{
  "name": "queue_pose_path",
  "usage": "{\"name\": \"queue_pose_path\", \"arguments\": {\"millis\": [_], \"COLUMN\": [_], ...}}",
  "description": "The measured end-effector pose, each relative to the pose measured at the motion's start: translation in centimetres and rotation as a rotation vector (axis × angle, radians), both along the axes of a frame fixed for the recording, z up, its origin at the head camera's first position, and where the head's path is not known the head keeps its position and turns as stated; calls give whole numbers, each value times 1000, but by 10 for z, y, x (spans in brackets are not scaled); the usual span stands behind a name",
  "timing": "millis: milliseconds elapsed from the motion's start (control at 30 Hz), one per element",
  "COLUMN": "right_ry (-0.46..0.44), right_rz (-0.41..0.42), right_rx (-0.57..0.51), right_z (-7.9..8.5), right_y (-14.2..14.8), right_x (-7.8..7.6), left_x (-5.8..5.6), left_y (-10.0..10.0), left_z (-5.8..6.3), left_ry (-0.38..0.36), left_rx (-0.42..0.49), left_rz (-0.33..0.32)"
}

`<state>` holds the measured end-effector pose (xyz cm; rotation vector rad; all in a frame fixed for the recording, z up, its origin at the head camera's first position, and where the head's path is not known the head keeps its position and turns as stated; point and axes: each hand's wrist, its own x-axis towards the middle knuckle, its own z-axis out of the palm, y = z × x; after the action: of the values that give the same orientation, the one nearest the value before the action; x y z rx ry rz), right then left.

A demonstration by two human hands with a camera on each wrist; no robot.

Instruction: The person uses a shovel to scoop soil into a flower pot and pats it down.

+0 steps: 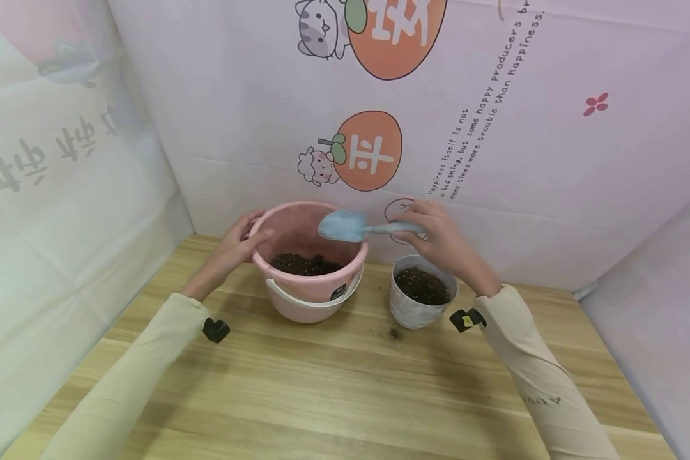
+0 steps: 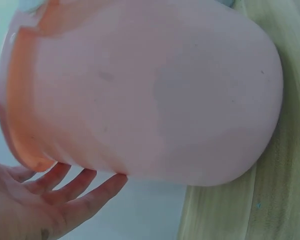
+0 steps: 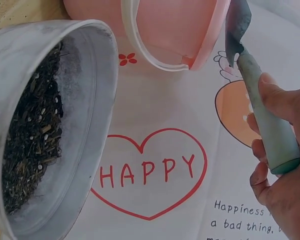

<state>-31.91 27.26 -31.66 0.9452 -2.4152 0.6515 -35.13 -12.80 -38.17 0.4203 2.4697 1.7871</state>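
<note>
At the left rim of a pink bucket (image 1: 305, 310), my left hand (image 1: 238, 239) holds on, thumb over the rim and fingers against the outside wall. Dark soil (image 1: 299, 263) lies in the bottom of the bucket. My right hand (image 1: 437, 236) grips a small trowel (image 3: 267, 115) by its pale green handle. The trowel's light blue blade (image 1: 342, 227) is over the bucket's right rim, pointing left, with no soil visible on it. Below the right hand stands a whitish flower pot (image 1: 414, 313) with dark soil (image 3: 35, 130) flecked with white inside.
A wooden tabletop (image 1: 322, 383) carries the bucket and pot. Some spilled soil (image 1: 395, 333) lies in front of the pot. Printed cloth (image 1: 236, 115) hangs close behind them, with more cloth on both sides. The bucket's white handle (image 1: 305, 301) hangs down at its front.
</note>
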Motion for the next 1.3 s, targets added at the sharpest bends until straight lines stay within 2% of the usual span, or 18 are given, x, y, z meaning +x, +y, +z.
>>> {"name": "queue_pose_path", "arguments": {"millis": [200, 333, 567, 800, 1033, 1300], "right_ry": [19, 25, -6, 75, 72, 111], "right_rz": [30, 43, 10, 30, 18, -23], "right_rx": [22, 46, 125, 208, 256, 416], "right_z": [-1, 0, 3, 3, 6, 7], "right_y": [-7, -12, -23, -34, -43, -61], "right_x": [-6, -7, -7, -12, -10, -9], "left_x": [-1, -1, -1, 1, 3, 4], "left_y": [-3, -3, -2, -1, 0, 0], "left_z": [1, -2, -8, -10, -11, -13], "left_ry": [-27, -34, -18, 0, 19, 20], "left_rx": [34, 67, 77, 87, 87, 95], "left_rz": [-33, -26, 9, 1, -4, 0]}}
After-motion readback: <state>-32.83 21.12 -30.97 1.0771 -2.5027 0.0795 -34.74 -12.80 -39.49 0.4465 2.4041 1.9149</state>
